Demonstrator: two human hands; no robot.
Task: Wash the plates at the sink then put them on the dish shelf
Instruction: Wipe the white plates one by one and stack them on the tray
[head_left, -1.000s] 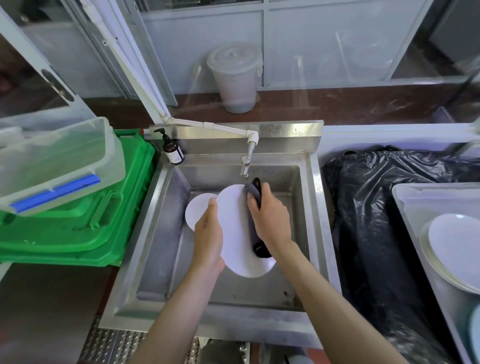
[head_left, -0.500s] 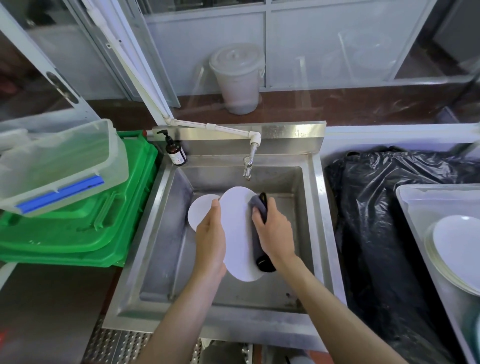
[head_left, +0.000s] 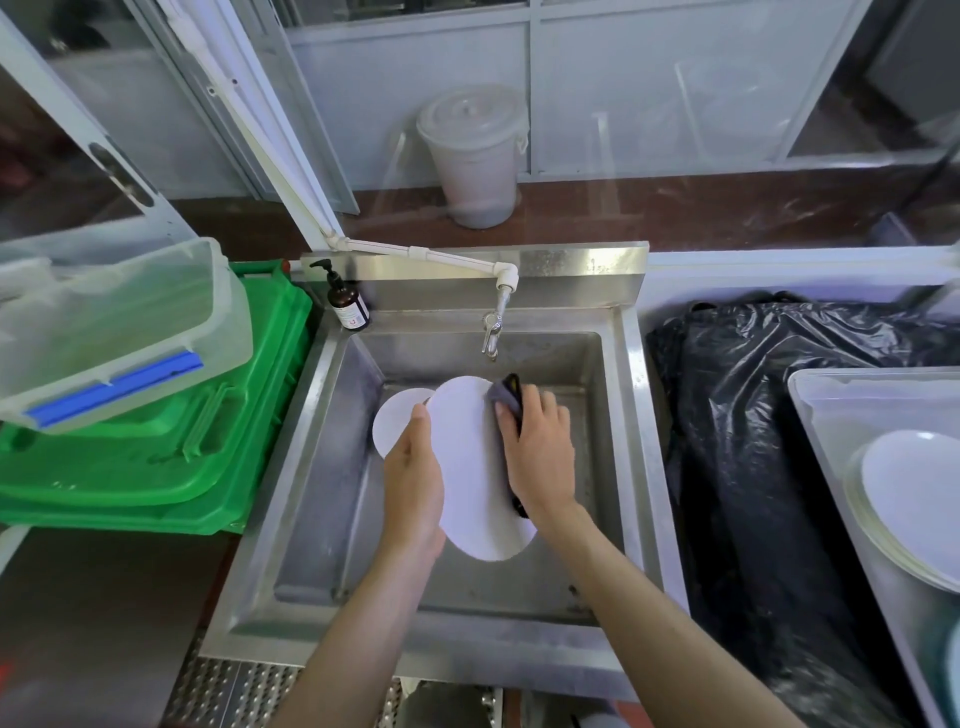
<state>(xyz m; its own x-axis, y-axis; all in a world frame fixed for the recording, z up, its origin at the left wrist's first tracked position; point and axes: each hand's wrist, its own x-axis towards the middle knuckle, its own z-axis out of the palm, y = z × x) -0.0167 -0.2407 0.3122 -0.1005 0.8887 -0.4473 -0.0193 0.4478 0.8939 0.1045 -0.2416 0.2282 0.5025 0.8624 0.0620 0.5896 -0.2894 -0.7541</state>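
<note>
While my left grip (head_left: 413, 478) holds the plate (head_left: 470, 467) over the sink (head_left: 322, 467), my right grip (head_left: 540, 457) presses a dark sponge (head_left: 506, 397) against it.

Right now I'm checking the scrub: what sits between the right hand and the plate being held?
In the head view, a dark sponge lies under the right hand, pressed against the white plate.

Plate in my hands: white plate (head_left: 470, 467), round, tilted on edge over the sink (head_left: 311, 467), a dark cloth (head_left: 506, 400) pressed to its right side.
Second plate: smaller white plate (head_left: 397, 423), lying in the basin, behind and left of the first.
Sink: stainless steel, square basin.
</note>
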